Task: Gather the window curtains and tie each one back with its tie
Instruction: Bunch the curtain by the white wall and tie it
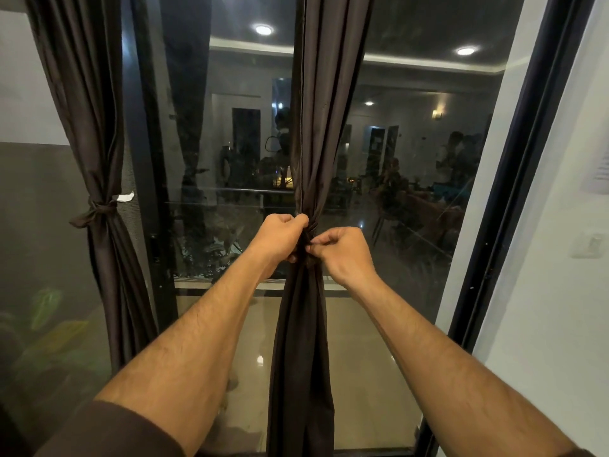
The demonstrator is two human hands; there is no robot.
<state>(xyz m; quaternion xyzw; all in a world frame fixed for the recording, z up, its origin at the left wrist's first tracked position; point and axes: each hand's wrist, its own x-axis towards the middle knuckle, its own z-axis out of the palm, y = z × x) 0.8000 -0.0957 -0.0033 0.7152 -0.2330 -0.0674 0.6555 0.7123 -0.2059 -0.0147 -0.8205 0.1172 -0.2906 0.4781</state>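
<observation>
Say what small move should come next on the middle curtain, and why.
Probably pull the tie ends apart to snug the knot. Both the left hand and right hand pinch dark fabric at the gathered waist of the middle curtain, while the left curtain already hangs tied.

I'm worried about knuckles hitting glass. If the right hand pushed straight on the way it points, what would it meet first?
Most likely the gathered middle curtain, which the right hand already pinches at the tie. The window glass lies behind it; how far behind is unclear.
</observation>
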